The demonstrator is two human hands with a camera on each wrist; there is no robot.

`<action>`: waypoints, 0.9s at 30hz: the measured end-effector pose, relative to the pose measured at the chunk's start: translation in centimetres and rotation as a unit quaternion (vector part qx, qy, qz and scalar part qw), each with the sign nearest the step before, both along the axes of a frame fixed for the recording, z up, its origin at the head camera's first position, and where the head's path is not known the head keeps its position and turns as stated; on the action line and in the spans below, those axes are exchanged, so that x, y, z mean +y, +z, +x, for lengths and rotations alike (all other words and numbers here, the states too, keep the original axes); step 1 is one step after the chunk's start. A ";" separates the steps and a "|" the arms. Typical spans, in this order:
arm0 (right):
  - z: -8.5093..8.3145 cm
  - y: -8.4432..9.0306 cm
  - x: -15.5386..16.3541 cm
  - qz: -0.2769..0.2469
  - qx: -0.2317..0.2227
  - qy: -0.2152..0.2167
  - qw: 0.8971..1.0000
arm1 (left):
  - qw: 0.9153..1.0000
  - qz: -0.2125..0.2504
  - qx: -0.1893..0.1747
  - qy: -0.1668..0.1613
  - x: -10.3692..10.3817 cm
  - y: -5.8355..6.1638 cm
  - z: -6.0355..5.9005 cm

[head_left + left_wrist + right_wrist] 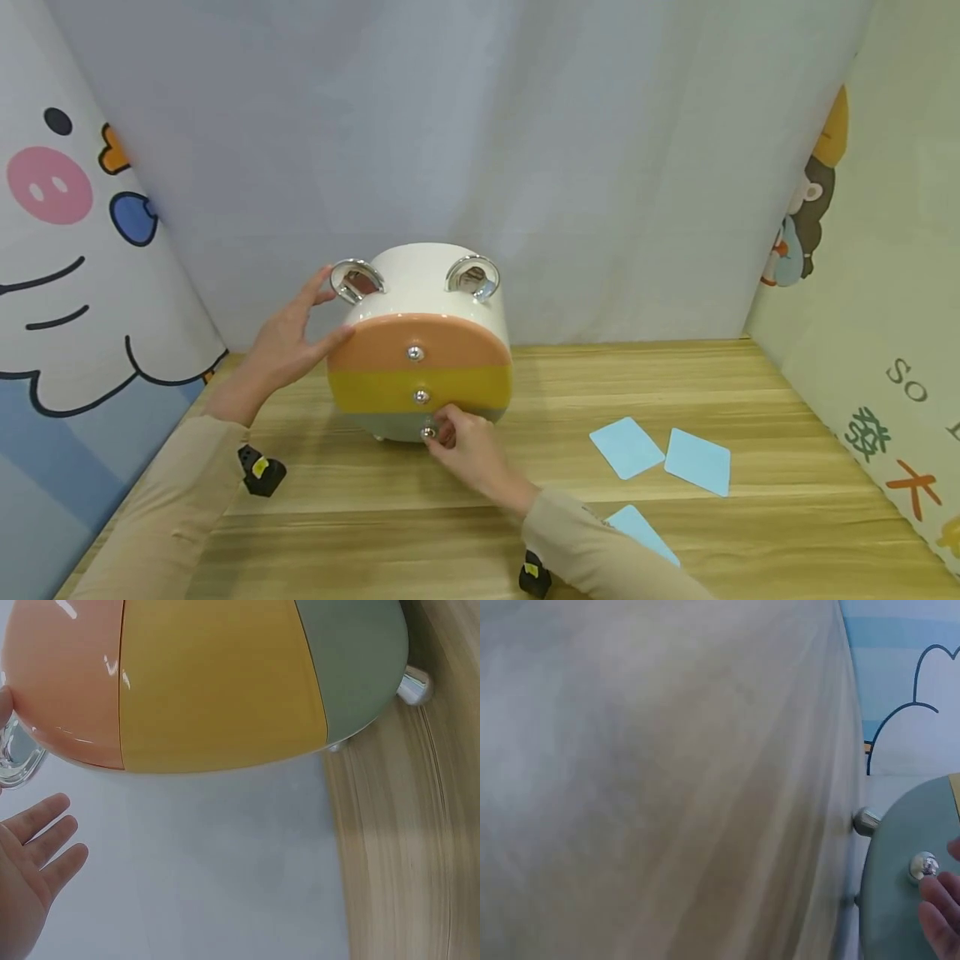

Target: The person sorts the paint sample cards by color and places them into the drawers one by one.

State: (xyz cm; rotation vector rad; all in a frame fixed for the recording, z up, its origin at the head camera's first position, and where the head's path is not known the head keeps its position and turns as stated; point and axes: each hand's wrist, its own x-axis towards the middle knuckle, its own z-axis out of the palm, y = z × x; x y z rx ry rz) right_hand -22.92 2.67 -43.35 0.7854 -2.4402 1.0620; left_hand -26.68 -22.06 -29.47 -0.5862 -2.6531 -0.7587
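Cabinet: the small round drawer cabinet (420,333) stands upright on the wooden table (750,533), near its back edge, in front of the grey curtain (480,125)
Drawers: orange on top, yellow in the middle, grey-green drawer (352,667) at the bottom, each with a silver knob
Left hand: your left hand (288,342) rests against the cabinet's left side, fingers straight and spread, one fingertip by the left silver ring (356,281), thumb on the orange front; it grips nothing
Right hand: your right hand (468,446) pinches the bottom knob (924,865) with its fingertips
Cards: three light blue cards (626,447) lie flat on the table to the right, well apart from the cabinet
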 end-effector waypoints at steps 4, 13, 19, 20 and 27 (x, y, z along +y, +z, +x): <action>0.2 -0.6 -0.4 -0.012 -0.018 -0.033 0.999 | 1.000 0.001 0.000 0.000 0.0 0.0 -0.1; 0.7 -1.8 -1.8 -0.057 -0.038 -0.092 0.993 | 1.000 -0.001 -0.004 -0.001 0.1 0.1 0.0; 0.7 -2.0 -2.2 -0.070 -0.032 -0.105 0.991 | 1.000 -0.001 -0.007 -0.001 0.2 0.1 0.1; 0.8 -2.0 -2.2 -0.077 -0.039 -0.105 0.991 | 1.000 -0.001 -0.008 -0.001 0.2 0.2 0.1; 1.3 -2.0 -2.7 -0.168 -0.112 -0.110 0.973 | 1.000 0.002 -0.007 -0.004 0.1 0.1 0.0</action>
